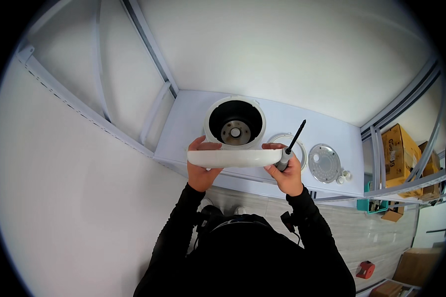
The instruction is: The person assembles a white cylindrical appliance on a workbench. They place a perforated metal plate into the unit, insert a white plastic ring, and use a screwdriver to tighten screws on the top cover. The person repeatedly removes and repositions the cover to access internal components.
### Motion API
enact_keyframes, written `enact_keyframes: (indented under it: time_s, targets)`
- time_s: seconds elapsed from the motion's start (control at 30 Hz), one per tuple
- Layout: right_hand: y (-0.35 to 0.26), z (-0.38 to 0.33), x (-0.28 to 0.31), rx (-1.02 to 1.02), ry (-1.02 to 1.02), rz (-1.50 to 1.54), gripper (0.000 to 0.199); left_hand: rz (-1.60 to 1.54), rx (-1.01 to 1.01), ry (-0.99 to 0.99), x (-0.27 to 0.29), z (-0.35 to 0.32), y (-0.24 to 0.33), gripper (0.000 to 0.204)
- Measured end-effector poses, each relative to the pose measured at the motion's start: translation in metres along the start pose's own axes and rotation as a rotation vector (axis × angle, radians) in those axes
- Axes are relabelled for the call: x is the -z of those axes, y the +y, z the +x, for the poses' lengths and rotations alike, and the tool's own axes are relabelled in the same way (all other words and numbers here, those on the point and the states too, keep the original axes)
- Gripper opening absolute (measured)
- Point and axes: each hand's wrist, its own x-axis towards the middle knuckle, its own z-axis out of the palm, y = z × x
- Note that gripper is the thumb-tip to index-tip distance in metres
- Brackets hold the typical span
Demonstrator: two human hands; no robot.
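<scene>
A white rounded lid [234, 158], seen nearly edge-on, is held up between my two hands in front of the table. My left hand [201, 169] grips its left end, with fingers behind and thumb below. My right hand [288, 177] grips the right end and also holds a screwdriver [287, 157], whose dark shaft points up and to the right. Just beyond the lid stands an open cooker body [259, 106] with a white rim, a black inner wall and a round metal plate at its bottom. The lid's far side is hidden.
On the white table [183, 119] lie a pale ring [305, 159], a perforated round metal plate [324, 163] and a few small white parts [347, 174]. A metal frame post [151, 44] rises at the back left. Cardboard boxes [399, 153] and a teal basket [364, 204] sit at the right.
</scene>
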Motion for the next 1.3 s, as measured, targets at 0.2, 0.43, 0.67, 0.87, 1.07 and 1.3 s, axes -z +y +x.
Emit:
enact_keyframes:
  time_s: [0.2, 0.43, 0.67, 0.87, 1.07, 1.3]
  targets:
    - [-0.001, -0.004, 0.001, 0.033, -0.020, 0.038, 0.043, 0.016, -0.016, 0.013, -0.003, -0.004, -0.003, 0.090]
    - [0.007, -0.013, 0.007, 0.026, -0.079, 0.101, 0.031, -0.071, -0.071, -0.080, 0.008, -0.019, -0.022, 0.070]
    - [0.004, -0.021, 0.005, 0.010, -0.098, 0.129, 0.027, -0.283, 0.059, -0.032, 0.007, -0.032, -0.026, 0.057]
    - [-0.010, -0.021, 0.001, 0.111, -0.108, 0.118, 0.027, -0.287, 0.050, -0.062, 0.012, -0.028, -0.004, 0.063]
    - [-0.013, -0.002, -0.001, 0.407, -0.059, -0.062, 0.023, -0.324, 0.253, 0.026, 0.023, -0.008, 0.042, 0.074]
    - [-0.009, 0.021, -0.017, 0.576, -0.177, -0.350, 0.026, -0.682, 0.544, 0.074, 0.065, -0.026, 0.058, 0.073]
